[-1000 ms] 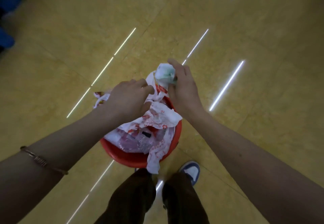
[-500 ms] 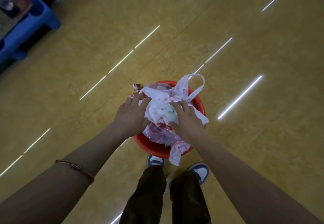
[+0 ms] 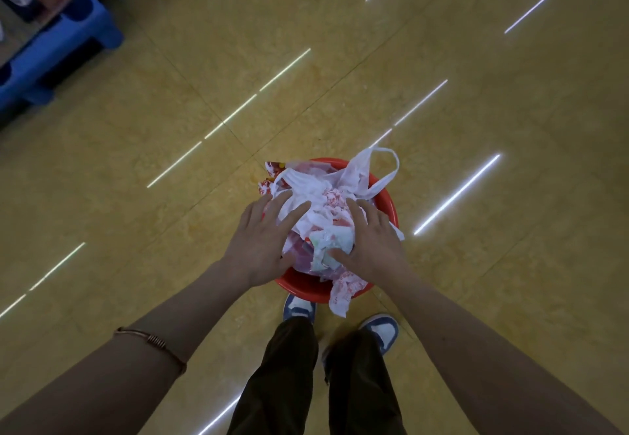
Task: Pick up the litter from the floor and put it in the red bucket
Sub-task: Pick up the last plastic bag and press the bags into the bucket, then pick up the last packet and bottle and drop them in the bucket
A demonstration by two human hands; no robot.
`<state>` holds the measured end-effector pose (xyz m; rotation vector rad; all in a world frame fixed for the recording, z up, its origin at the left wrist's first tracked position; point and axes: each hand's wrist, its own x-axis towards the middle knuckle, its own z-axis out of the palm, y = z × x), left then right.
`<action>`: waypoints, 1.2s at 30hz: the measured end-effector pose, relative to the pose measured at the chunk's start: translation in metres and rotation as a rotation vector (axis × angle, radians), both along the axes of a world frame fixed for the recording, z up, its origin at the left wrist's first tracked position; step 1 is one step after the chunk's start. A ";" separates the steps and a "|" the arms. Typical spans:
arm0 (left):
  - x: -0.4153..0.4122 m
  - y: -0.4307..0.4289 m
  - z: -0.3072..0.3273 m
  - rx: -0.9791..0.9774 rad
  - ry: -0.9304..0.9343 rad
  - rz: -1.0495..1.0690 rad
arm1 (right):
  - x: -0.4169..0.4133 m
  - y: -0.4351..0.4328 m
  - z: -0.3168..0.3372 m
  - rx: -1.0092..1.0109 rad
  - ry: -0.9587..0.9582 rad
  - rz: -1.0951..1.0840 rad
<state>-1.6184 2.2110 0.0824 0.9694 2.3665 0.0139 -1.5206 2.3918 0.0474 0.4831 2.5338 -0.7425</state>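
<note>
The red bucket (image 3: 386, 201) stands on the yellow floor just in front of my feet, heaped with white and red-printed plastic bags (image 3: 320, 203) and a crumpled white-green wrapper (image 3: 332, 242). One bag handle loops up over the far rim, and a strip of bag hangs over the near rim. My left hand (image 3: 262, 247) lies flat on the left side of the heap with fingers spread. My right hand (image 3: 369, 244) lies flat on the right side, its thumb on the wrapper. Neither hand grips anything.
A blue plastic pallet (image 3: 58, 50) with goods on it sits at the top left. My two blue-and-white shoes (image 3: 299, 308) stand right behind the bucket. Glossy yellow floor tiles with light streaks surround the bucket.
My right hand brought the wrapper down onto the heap and let go. Both hands went from gripping bags to lying flat with fingers spread. The view pulled back, showing the blue pallet.
</note>
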 end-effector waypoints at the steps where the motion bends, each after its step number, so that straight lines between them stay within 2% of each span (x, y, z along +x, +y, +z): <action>1: -0.002 0.004 0.006 0.028 0.006 -0.014 | -0.002 0.002 0.010 -0.003 0.027 -0.016; 7: -0.023 0.059 0.089 0.179 0.034 -0.133 | -0.020 0.035 0.103 0.006 0.244 -0.219; 12: -0.033 0.118 0.193 0.387 0.109 -0.255 | -0.013 0.077 0.220 0.105 0.440 -0.391; 16: -0.013 0.162 0.287 0.516 0.130 -0.367 | 0.031 0.104 0.318 0.206 0.478 -0.498; 21: 0.047 0.197 0.396 0.663 0.168 -0.556 | 0.136 0.120 0.425 0.396 0.456 -0.620; 27: 0.169 0.226 0.483 0.684 0.127 -0.829 | 0.285 0.095 0.518 0.567 0.456 -0.858; 31: 0.269 0.211 0.525 0.729 0.073 -1.002 | 0.407 0.044 0.558 0.649 0.369 -0.985; 36: 0.406 0.179 0.541 0.742 0.041 -1.147 | 0.555 -0.030 0.588 0.737 0.293 -1.162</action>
